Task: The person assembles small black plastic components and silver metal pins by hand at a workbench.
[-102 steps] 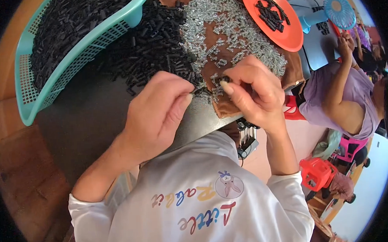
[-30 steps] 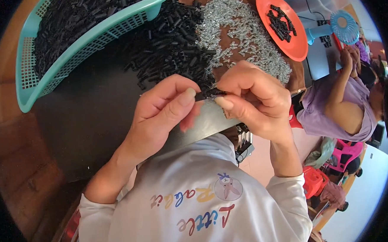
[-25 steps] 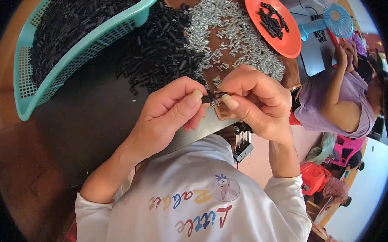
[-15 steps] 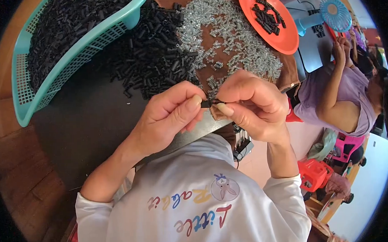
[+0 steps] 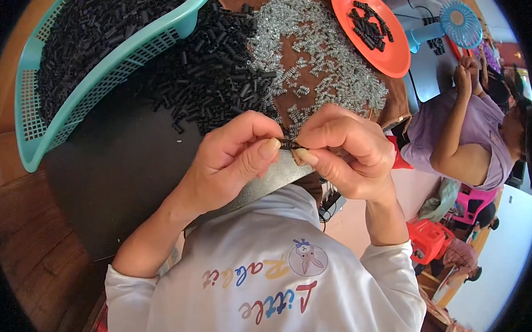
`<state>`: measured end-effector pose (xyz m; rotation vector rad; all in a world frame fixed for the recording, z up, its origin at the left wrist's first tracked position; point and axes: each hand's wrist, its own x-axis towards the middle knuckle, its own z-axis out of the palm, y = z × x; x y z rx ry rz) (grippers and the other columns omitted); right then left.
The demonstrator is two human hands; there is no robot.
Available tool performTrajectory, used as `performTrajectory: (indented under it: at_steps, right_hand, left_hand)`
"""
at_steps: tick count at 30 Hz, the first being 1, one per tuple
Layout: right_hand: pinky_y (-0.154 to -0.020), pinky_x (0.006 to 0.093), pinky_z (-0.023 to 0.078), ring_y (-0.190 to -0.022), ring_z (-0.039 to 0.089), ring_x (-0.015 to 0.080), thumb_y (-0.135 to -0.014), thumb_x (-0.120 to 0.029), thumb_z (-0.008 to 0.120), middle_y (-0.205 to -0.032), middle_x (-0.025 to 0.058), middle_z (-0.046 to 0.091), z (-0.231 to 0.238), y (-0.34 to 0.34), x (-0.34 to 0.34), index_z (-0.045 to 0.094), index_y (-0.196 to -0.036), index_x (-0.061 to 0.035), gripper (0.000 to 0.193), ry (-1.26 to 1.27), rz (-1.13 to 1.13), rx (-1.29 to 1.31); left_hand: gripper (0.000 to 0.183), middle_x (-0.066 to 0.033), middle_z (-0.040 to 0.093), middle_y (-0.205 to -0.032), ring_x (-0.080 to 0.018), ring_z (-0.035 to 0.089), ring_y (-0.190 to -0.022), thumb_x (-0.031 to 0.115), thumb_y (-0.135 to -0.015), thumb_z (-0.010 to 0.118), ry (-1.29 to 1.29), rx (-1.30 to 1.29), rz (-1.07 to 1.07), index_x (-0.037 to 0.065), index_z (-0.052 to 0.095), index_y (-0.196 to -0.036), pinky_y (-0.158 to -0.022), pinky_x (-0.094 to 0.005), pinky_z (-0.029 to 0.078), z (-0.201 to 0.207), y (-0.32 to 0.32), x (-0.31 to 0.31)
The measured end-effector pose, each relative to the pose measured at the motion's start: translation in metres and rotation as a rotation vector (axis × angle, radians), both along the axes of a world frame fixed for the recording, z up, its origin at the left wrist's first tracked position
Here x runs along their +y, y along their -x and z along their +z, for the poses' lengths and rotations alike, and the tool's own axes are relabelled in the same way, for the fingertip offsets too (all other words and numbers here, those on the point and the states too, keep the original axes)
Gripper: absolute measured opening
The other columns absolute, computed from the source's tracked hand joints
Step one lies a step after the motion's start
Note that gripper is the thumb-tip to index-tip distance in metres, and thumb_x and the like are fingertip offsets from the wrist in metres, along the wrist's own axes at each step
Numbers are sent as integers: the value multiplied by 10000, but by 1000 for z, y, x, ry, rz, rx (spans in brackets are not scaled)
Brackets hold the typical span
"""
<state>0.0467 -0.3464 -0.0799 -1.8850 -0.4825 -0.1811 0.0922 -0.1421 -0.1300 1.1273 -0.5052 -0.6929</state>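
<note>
With your left hand [image 5: 233,158] and your right hand [image 5: 349,150], you are pinching one small, dark, narrow piece [image 5: 287,144] at its two ends, near the heaped matte black tubes [image 5: 214,76] and shiny coiled metal springs [image 5: 274,17] on brown cloth [image 5: 397,92].

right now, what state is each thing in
Left hand, grip closed on small black part
Right hand, grip closed on part's other end
Teal basket, heaped with black tubes
Loose black tubes, piled on table
Springs, scattered over brown cloth
Orange plate, holding some black pieces
Blue fan, on or off unclear
</note>
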Motion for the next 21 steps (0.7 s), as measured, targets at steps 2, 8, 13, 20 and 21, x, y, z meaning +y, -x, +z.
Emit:
performTrajectory:
  at_steps: [2,8,13,20,21]
  right_hand:
    - [-561,304,474,-668,611,217,-776,39,712,-796,124,625,-1,2,0,623,-887,28,143,-10,-16,20]
    - [-551,305,471,-658,614,221,-777,28,719,-792,121,628,-4,2,1,623,-888,27,147,-12,-30,12]
    - [-553,306,473,-656,612,223,-780,19,719,-791,117,627,-4,3,3,622,-892,24,148,-1,-32,8]
    - [-574,308,496,-666,618,233,-780,-7,729,-795,139,635,-3,7,9,616,-882,24,155,121,-83,-122]
    - [-586,325,510,-674,628,264,-774,10,721,-800,145,627,-3,7,9,620,-911,22,170,127,-77,-154]
  left_hand:
    - [199,-62,533,-853,-72,488,-635,170,-1000,506,17,-68,-34,-19,526,-1057,-559,-207,406,-3,-2,1]
    - [204,-61,532,-852,-73,489,-635,174,-998,511,-3,-105,-24,-20,529,-1056,-561,-207,410,-2,-2,1]
    - [239,-60,524,-845,-77,483,-622,216,-1007,495,0,-123,1,-15,540,-1044,-551,-210,397,-6,-1,1]
    - [188,7,560,-780,-46,489,-640,204,-999,526,13,-76,53,28,575,-1041,-571,-205,402,-3,0,1]
    - [188,7,560,-780,-46,489,-640,204,-999,526,13,-76,53,28,575,-1041,-571,-205,402,-3,0,2]
